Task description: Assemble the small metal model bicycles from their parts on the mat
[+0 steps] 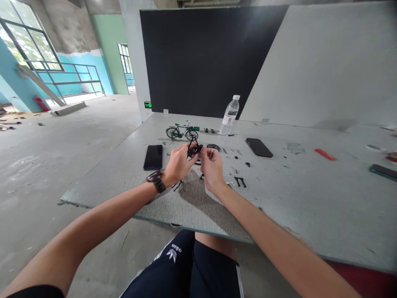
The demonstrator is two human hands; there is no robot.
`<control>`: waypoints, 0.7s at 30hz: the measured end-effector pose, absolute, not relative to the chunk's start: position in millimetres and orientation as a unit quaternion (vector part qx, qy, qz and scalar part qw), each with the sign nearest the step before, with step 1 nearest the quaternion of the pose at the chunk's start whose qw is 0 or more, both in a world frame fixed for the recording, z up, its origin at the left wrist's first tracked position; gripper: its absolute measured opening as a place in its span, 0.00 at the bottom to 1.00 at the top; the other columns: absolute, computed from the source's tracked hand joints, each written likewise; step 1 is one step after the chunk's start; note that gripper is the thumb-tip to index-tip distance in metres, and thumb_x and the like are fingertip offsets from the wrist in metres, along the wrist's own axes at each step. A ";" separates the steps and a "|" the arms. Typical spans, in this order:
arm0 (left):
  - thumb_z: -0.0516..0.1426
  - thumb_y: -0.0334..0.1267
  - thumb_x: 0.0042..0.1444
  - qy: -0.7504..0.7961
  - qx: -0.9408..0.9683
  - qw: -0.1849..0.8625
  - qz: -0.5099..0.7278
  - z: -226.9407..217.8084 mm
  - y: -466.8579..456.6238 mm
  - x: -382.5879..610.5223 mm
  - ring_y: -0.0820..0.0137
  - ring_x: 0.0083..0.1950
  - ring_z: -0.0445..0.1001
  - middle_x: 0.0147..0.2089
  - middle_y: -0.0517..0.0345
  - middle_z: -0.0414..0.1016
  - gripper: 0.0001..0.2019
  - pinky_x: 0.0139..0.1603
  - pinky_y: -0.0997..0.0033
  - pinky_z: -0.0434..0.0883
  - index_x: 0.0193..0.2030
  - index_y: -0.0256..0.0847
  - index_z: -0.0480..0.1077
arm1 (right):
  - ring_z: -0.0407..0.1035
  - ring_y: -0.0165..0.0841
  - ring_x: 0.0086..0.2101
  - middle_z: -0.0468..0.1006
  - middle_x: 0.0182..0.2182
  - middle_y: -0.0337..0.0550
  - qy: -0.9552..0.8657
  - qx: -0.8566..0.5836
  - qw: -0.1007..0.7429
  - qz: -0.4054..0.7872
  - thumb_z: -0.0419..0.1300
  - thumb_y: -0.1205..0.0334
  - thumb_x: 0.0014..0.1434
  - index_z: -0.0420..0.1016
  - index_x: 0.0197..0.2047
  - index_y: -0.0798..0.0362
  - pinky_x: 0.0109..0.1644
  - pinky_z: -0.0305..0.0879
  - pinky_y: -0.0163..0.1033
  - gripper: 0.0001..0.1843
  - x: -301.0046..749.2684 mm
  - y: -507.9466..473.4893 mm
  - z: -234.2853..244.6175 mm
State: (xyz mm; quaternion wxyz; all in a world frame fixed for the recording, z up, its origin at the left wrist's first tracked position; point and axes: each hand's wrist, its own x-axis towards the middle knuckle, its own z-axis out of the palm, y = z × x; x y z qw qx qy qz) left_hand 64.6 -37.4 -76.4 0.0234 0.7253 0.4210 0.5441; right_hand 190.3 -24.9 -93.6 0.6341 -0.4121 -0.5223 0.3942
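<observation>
Above the table, my left hand (pixel 179 164) is closed round a black model bicycle frame (pixel 192 142), whose thin tubes stick up over the fingers. My right hand (pixel 212 165) meets it from the right, thumb and fingertips pinched at the frame's edge; whatever small part sits between them is too small to make out. Just behind the hands lies a black toy wheel (pixel 214 147). A finished-looking green model bicycle (pixel 181 131) stands upright farther back. Right of my right hand are small loose parts, among them a black fork-shaped piece (pixel 240 182).
A dark phone (pixel 153 157) lies left of my hands and another phone (pixel 259 147) to the right. A water bottle (pixel 230 115) stands at the back by the upright panel. A red tool handle (pixel 325 154) lies farther right on the grey table (pixel 297 198).
</observation>
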 end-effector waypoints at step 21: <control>0.66 0.33 0.56 0.427 0.723 0.177 0.514 -77.2 -32.6 52.9 0.62 0.44 0.82 0.44 0.52 0.85 0.10 0.45 0.65 0.74 0.45 0.39 0.78 | 0.71 0.35 0.34 0.79 0.38 0.43 -0.814 -0.312 0.487 0.051 0.61 0.56 0.67 0.75 0.41 0.48 0.38 0.65 0.40 0.06 237.6 -8.3 -61.9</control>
